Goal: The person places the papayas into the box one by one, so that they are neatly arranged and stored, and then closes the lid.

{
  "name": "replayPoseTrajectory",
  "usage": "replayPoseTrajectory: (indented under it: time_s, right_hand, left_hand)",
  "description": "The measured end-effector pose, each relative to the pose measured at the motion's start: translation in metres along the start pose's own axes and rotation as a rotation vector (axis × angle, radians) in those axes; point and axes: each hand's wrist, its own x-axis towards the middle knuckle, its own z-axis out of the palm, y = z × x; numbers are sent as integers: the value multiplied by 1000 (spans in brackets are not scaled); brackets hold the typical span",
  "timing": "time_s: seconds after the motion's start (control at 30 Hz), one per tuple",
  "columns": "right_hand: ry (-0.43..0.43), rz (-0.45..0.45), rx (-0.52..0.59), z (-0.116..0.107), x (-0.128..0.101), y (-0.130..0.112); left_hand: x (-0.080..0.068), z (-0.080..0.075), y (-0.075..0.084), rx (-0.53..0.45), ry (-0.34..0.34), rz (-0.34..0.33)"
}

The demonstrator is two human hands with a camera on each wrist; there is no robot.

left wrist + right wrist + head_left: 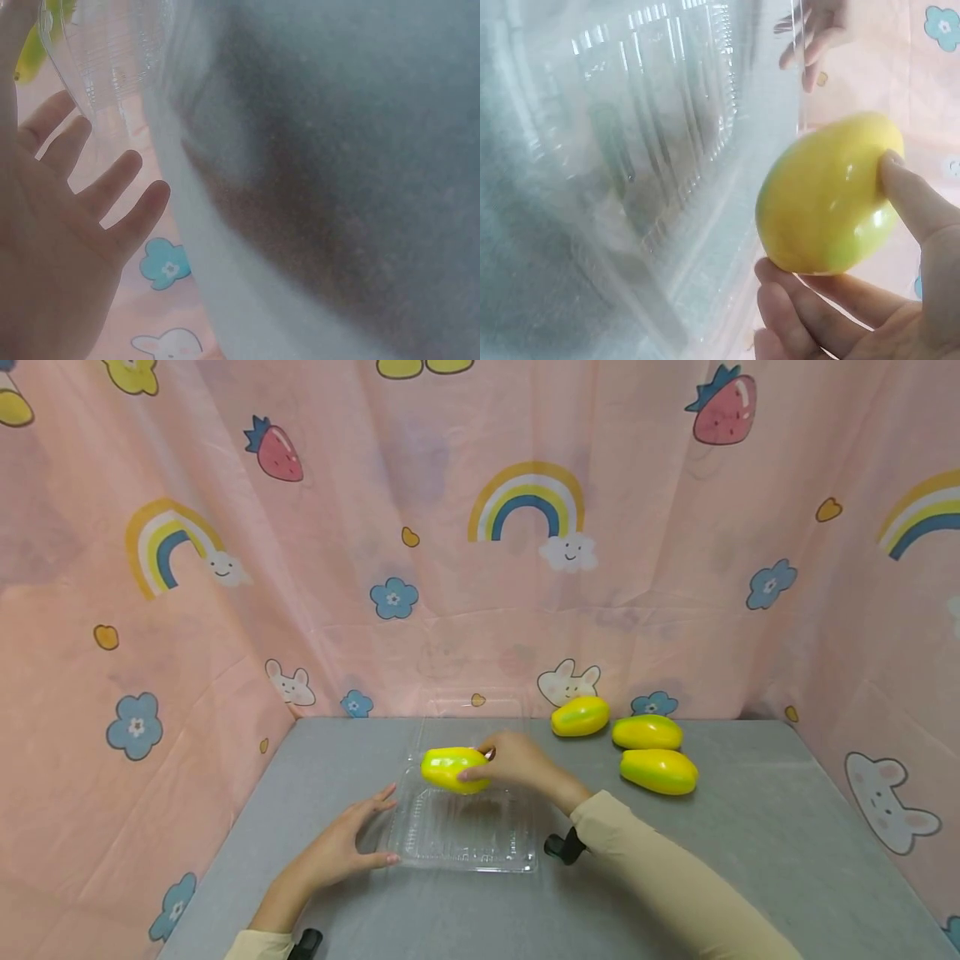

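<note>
Head view: a person's right hand [517, 764] grips a yellow-green mango [452, 769] from the side, holding it just above the open clear plastic box [465, 839] that lies on the grey desk [750, 860], midway along its width and a little toward the near edge. The fingers curl round the fruit's right end, the thumb on its near side. The left hand [341, 852] lies flat on the desk at the box's left edge, fingers straight and spread, the thumb tip touching the box's near-left corner; it holds nothing. The box's lid stands tipped back toward the far edge.

Three more mangoes sit well to the right of the box, near the far edge of the desk: one [580, 716] closest to the backdrop, a second [647, 732] just beside it to the right, a third [658, 771] in front of that one. A pink curtain [480, 568] printed with rainbows, strawberries, flowers and rabbits closes the desk on three sides.

Right wrist view: the mango [826, 196] is pinched between thumb and fingers [810, 300], with the ribbed box [667, 150] close behind it. Left wrist view: the open palm of the left hand [52, 247] and its splayed fingers sit just beside the box's rim [97, 67].
</note>
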Motion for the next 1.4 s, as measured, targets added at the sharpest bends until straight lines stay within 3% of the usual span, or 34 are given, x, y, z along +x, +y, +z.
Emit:
replayPoseTrajectory:
  time_s: [0.57, 1.0, 1.4]
  right_hand:
    - [-23, 27, 95, 28, 10, -9]
    - [12, 2, 109, 44, 11, -12]
    - [-19, 28, 110, 57, 13, -9]
  left_hand:
    - [-1, 0, 0, -9, 3, -1]
    - [0, 2, -3, 10, 6, 2]
    - [0, 2, -5, -5, 10, 11]
